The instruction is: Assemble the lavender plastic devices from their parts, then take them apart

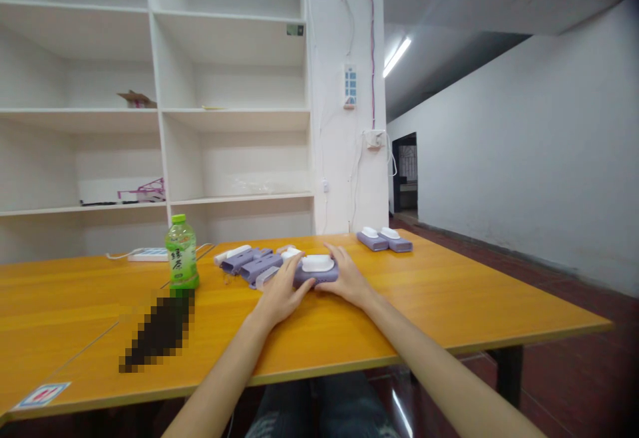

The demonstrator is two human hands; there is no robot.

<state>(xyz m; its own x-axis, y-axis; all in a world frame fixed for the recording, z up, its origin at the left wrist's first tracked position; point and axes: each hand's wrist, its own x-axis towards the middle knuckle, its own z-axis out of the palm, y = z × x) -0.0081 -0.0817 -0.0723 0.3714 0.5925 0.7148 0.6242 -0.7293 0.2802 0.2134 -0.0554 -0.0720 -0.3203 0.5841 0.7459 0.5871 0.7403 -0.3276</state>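
I've got a purple box (316, 271) with a white top right between my hands, sitting flat on the counter (449, 305). My left hand (282, 295) presses against its left end, fingers stretched along the side; my right hand (347, 281) cups the right end, fingers curled over the far edge. Both hands are touching it, partly closed around it, and it isn't lifted.

Just left of my left hand I see a huddle of similar purple pieces (252, 263), lying at angles, touching one another. Beyond my right hand, further back, two more boxes (384, 239) sit side by side. Well left of my left hand a green bottle (182, 253) stands upright, with a white power strip (148, 254) behind it. Nearer me on that side lies a blurred dark object; I can't tell what it is. Shelves (160, 112) fill the wall behind.
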